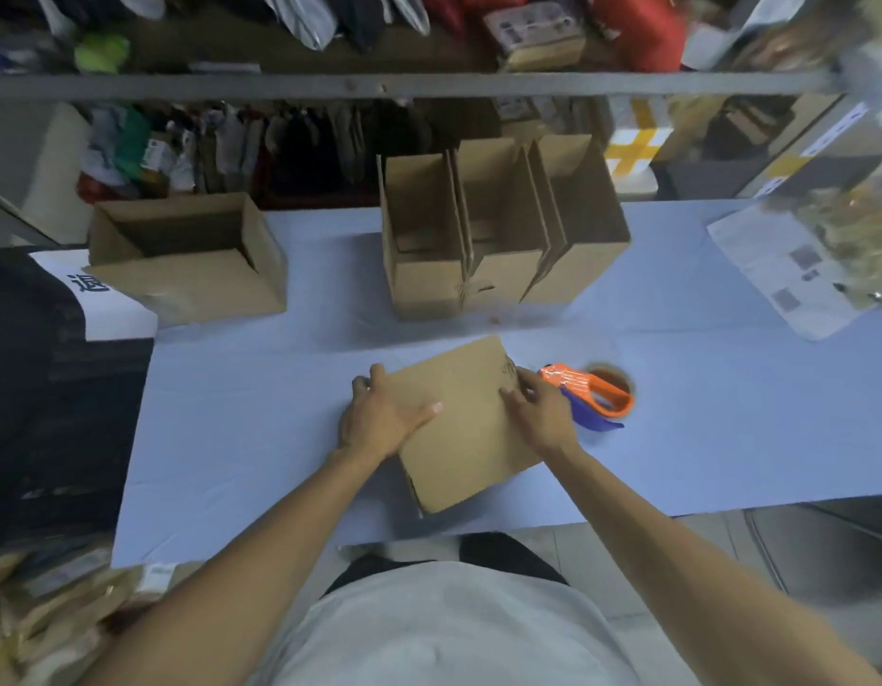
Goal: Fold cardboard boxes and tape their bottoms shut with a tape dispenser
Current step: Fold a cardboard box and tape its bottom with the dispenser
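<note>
Your counter (231, 438), under its pale blue cover, carries three folded boxes (498, 230) in a row at the far edge. The flat cardboard box (459, 428) lies near the near edge, in the middle. It looks light, stiff along its panels and ready to bend at the creases, so take it by the side edges. Your left hand (379, 418) grips its left edge, thumb on top; your right hand (538, 413) pinches its right edge. The tape dispenser (587, 393) lies just beside that hand.

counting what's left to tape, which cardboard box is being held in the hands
The flat brown cardboard box at the table's near edge, under both hands; the other boxes stand open, untouched, farther back.
</note>
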`<move>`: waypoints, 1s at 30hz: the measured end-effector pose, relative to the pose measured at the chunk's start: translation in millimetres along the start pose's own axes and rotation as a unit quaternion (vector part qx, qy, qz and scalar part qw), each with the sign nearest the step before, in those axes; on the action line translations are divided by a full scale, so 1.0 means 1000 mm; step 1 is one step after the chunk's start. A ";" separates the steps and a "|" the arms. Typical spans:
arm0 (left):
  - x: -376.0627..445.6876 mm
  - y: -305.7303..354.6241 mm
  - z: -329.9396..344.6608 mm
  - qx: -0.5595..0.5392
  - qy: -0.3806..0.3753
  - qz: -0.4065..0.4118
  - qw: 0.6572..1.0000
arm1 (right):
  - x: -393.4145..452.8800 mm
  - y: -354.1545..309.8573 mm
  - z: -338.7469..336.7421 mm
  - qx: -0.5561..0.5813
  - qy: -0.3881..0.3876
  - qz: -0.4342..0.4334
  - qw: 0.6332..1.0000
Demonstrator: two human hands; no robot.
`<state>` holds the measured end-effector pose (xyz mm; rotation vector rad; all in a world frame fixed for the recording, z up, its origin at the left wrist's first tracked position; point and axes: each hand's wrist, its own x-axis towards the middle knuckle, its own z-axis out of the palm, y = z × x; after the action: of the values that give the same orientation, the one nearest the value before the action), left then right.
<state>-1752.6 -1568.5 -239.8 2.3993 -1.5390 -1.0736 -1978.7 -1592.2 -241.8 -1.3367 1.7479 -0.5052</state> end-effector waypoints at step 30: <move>0.026 0.062 0.026 -0.222 0.071 0.030 0.972 | 0.077 -0.026 -0.013 -0.026 -0.183 -0.072 0.980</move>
<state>-1809.1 -1613.2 -245.3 2.0604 -1.1676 -1.0719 -1979.4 -1674.1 -244.9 -1.4942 1.3780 -0.2703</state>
